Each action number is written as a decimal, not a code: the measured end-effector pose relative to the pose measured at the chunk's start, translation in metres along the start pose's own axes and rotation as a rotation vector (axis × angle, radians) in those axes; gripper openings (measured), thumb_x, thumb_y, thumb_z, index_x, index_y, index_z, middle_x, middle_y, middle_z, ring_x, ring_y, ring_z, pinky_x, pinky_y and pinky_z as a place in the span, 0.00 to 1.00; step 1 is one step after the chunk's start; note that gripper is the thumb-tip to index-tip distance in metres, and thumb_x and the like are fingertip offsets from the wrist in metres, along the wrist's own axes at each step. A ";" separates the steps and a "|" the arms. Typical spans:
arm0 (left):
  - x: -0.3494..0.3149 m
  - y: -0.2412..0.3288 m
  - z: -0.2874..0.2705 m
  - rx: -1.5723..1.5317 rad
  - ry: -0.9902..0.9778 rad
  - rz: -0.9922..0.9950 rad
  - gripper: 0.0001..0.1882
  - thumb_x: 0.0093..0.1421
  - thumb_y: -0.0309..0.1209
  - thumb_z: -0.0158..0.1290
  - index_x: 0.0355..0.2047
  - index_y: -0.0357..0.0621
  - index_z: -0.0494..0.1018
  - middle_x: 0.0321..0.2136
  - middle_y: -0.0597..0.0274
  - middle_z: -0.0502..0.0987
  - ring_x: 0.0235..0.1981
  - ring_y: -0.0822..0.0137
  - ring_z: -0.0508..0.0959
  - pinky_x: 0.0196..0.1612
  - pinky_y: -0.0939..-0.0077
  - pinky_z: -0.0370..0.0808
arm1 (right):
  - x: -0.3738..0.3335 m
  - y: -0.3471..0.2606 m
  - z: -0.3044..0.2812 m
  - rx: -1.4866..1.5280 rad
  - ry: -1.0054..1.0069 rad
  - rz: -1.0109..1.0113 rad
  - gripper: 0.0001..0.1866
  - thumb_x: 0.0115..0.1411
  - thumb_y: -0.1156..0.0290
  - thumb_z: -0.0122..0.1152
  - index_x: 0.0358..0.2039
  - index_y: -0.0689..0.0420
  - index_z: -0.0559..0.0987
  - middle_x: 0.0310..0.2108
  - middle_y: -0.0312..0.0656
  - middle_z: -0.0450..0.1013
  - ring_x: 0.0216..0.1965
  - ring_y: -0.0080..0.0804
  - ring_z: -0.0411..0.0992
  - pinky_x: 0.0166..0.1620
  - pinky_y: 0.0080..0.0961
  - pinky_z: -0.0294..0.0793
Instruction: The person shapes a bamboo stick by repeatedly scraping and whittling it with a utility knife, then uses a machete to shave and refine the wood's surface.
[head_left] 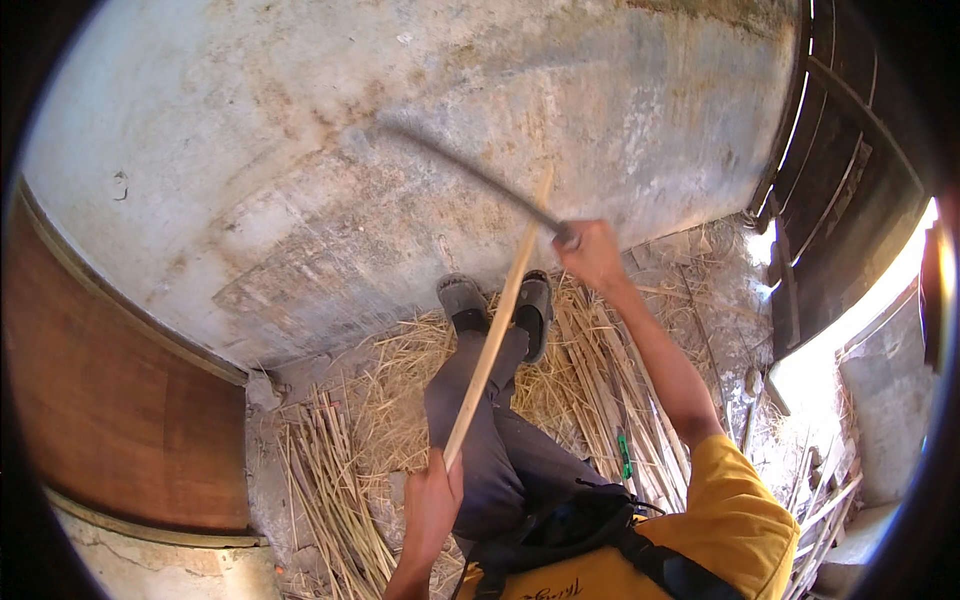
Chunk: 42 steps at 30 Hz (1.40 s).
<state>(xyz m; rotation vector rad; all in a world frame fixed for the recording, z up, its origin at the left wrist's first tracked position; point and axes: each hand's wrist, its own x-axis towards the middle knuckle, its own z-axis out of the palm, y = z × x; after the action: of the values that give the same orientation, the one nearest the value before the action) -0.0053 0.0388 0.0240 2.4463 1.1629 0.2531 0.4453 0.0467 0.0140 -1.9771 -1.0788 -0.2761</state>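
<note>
My left hand [432,503] is closed around the lower end of a long pale strip [488,355], which looks like split bamboo or wood. The strip slants up and away over my legs, its far tip near the wall. My right hand [591,258] grips the handle of a long, dark, narrow-bladed knife [470,174], blurred by motion. Its blade points up and to the left and crosses the strip's upper part in the picture. Whether blade and strip touch, I cannot tell.
Pale shavings [400,375] litter the floor around my shoes [534,315]. Bundles of thin strips lie to the left [335,490] and right [590,365] of my legs. A green object [625,456] rests by the right bundle. Ahead rises a stained wall [330,200]; a brown panel [130,390] stands left.
</note>
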 end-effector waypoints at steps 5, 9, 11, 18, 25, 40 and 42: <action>-0.008 0.003 0.006 -0.114 -0.048 0.065 0.18 0.79 0.38 0.52 0.47 0.29 0.76 0.21 0.34 0.77 0.25 0.30 0.80 0.32 0.41 0.74 | -0.013 0.019 -0.013 0.100 -0.057 0.153 0.15 0.57 0.62 0.72 0.42 0.55 0.91 0.31 0.59 0.83 0.36 0.60 0.84 0.41 0.49 0.84; 0.011 0.005 0.016 -0.184 0.016 0.146 0.16 0.77 0.38 0.55 0.43 0.33 0.76 0.19 0.35 0.77 0.24 0.30 0.81 0.27 0.41 0.75 | -0.076 -0.012 -0.010 0.149 -0.197 -0.003 0.17 0.54 0.62 0.74 0.43 0.55 0.91 0.32 0.55 0.84 0.37 0.58 0.84 0.43 0.47 0.85; 0.017 0.006 0.017 -0.208 0.008 0.143 0.16 0.77 0.38 0.55 0.43 0.33 0.76 0.19 0.35 0.77 0.25 0.31 0.81 0.26 0.42 0.74 | -0.097 -0.026 -0.016 0.092 -0.237 -0.039 0.17 0.52 0.63 0.74 0.43 0.53 0.91 0.32 0.54 0.84 0.37 0.57 0.84 0.42 0.47 0.85; 0.012 0.003 0.018 -0.314 0.025 0.093 0.19 0.76 0.41 0.58 0.37 0.36 0.75 0.16 0.48 0.68 0.17 0.52 0.72 0.23 0.56 0.67 | -0.141 -0.004 -0.015 0.106 -0.081 0.033 0.09 0.52 0.68 0.72 0.33 0.57 0.88 0.25 0.54 0.79 0.30 0.57 0.82 0.36 0.44 0.81; 0.014 -0.013 0.021 -0.361 0.180 -0.021 0.20 0.77 0.42 0.58 0.35 0.37 0.74 0.16 0.60 0.62 0.19 0.70 0.62 0.25 0.64 0.61 | -0.240 0.116 0.027 -0.095 -0.091 0.684 0.17 0.58 0.58 0.70 0.40 0.58 0.90 0.33 0.61 0.84 0.39 0.62 0.84 0.45 0.53 0.83; 0.037 -0.033 0.030 -0.458 0.153 -0.057 0.22 0.80 0.41 0.55 0.30 0.39 0.69 0.16 0.66 0.57 0.18 0.76 0.56 0.24 0.67 0.51 | -0.493 0.258 0.012 -0.491 -0.576 1.263 0.21 0.61 0.56 0.63 0.44 0.59 0.92 0.47 0.61 0.86 0.51 0.60 0.85 0.57 0.52 0.83; 0.039 -0.031 0.032 -0.468 0.138 -0.070 0.22 0.80 0.41 0.55 0.31 0.39 0.70 0.16 0.68 0.57 0.19 0.77 0.56 0.24 0.67 0.51 | -0.497 0.257 0.015 -0.451 -0.616 1.275 0.22 0.60 0.57 0.65 0.48 0.58 0.90 0.53 0.60 0.84 0.53 0.58 0.84 0.58 0.51 0.83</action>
<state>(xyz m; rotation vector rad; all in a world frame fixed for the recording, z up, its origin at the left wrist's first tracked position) 0.0086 0.0769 -0.0185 2.0000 1.0945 0.6072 0.3409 -0.3041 -0.4101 -2.8192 0.1345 0.8823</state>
